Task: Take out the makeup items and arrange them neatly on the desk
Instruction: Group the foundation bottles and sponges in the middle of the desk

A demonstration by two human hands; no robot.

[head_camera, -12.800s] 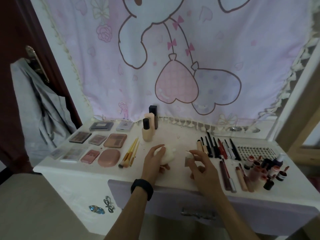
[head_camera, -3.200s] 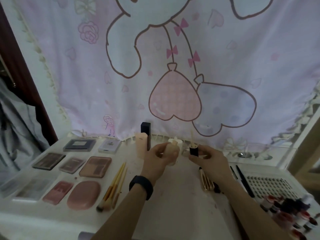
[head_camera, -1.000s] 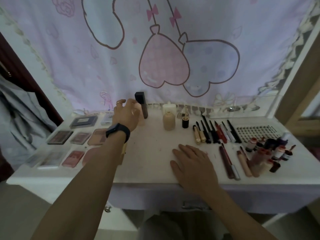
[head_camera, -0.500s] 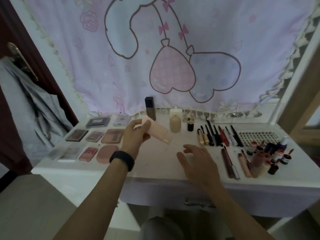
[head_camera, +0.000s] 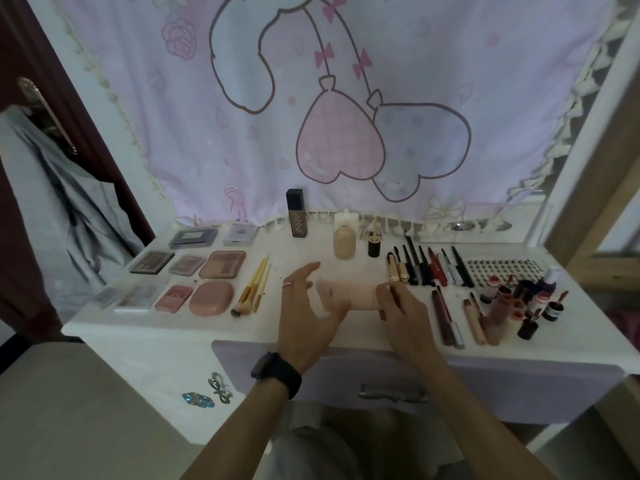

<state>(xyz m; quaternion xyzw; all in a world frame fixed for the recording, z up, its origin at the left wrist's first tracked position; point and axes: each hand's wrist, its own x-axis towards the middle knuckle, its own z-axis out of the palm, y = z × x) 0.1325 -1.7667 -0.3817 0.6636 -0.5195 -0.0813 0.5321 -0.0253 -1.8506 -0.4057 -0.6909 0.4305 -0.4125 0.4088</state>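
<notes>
A peach-pink tube lies crosswise just above the middle of the white desk. My left hand cradles its left end, with the thumb along the lower edge and the fingers spread and blurred. My right hand is closed around its right end. Behind the tube stand a dark-capped foundation bottle, a beige bottle and a small black-based bottle.
Palettes and compacts fill the desk's left side, with makeup brushes beside them. Pencils and mascaras, a lash tray and small bottles crowd the right. A drawer handle is below, and a grey garment hangs on the left.
My left hand brought the peach tube from the back of the desk down to its middle. My right hand, which lay flat on the desk, has closed on the tube's right end.
</notes>
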